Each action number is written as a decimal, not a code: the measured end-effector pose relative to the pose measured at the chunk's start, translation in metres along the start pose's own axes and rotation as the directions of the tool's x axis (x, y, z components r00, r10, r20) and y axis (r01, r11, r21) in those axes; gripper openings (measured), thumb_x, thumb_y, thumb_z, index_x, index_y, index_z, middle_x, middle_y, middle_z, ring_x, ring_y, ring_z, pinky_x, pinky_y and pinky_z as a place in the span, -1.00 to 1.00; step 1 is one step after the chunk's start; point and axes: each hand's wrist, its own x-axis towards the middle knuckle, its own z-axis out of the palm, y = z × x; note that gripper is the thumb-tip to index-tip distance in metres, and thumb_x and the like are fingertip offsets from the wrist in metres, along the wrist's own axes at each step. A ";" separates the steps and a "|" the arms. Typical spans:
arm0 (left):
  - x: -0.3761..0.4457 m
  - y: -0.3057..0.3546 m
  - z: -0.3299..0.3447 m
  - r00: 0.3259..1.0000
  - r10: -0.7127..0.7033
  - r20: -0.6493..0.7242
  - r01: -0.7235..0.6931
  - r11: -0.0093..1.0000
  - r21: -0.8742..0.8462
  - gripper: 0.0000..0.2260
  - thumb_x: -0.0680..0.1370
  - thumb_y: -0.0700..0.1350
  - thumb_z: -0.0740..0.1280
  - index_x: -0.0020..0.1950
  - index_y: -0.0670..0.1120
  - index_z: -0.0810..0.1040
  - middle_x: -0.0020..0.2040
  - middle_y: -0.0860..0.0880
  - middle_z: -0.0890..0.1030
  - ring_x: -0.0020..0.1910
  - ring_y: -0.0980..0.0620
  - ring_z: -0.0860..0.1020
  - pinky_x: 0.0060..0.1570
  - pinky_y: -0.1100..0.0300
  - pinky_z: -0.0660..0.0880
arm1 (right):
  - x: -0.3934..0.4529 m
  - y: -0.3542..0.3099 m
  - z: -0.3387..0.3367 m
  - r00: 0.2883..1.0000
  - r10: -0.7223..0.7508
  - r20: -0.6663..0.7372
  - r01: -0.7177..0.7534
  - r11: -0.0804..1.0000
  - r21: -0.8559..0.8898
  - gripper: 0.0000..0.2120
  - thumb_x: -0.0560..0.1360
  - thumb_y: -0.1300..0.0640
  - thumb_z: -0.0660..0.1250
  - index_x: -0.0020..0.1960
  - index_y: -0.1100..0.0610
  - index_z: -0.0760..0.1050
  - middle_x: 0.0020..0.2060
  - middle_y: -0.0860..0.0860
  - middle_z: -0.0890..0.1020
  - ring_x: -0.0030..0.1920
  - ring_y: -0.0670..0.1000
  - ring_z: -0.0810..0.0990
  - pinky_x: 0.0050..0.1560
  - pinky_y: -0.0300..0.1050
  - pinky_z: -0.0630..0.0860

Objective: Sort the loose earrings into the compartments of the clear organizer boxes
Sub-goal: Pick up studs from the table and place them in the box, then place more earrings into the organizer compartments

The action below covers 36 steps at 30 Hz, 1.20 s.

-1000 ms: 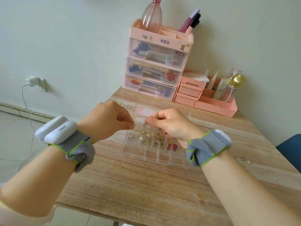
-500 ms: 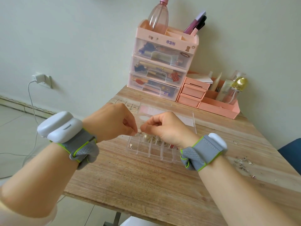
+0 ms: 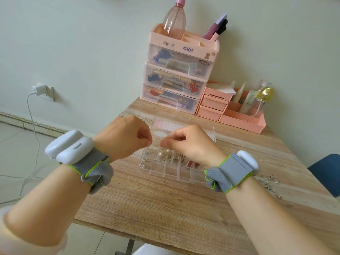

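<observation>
A clear organizer box (image 3: 166, 171) lies open mid-table, its lid (image 3: 185, 126) tipped back. Several gold and pearl earrings (image 3: 170, 155) fill its far compartments; the near ones look bare. Just above the box's far edge, my left hand (image 3: 127, 138) and my right hand (image 3: 189, 142) face each other, each with thumb pressed to forefinger. They pinch a tiny earring between them, too small to make out. A scatter of loose earrings (image 3: 269, 182) lies on the wooden table (image 3: 156, 205) to the right.
A pink three-drawer tower (image 3: 178, 74) with a bottle and pens stands at the back. A low pink organizer (image 3: 241, 119) with bottles sits to its right. A blue chair (image 3: 326, 172) is off the right edge. A charger (image 3: 39, 89) is plugged into the left wall.
My fingertips met over the box's far edge, then drew slightly apart. The view tilted, so the box sits lower in frame and more of the loose earrings show at right.
</observation>
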 end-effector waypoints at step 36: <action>0.057 0.136 0.102 0.972 0.233 -0.017 -0.232 0.954 -0.188 -0.91 0.46 -0.17 0.34 -0.15 -0.03 0.64 -0.22 0.02 0.63 -0.19 0.06 0.55 -0.06 0.12 0.53 | -0.066 0.137 -0.125 0.886 0.168 -0.433 -0.145 0.986 0.085 -0.87 0.40 0.09 0.44 -0.32 -0.02 0.59 -0.31 0.11 0.61 -0.29 -0.04 0.45 -0.24 -0.21 0.33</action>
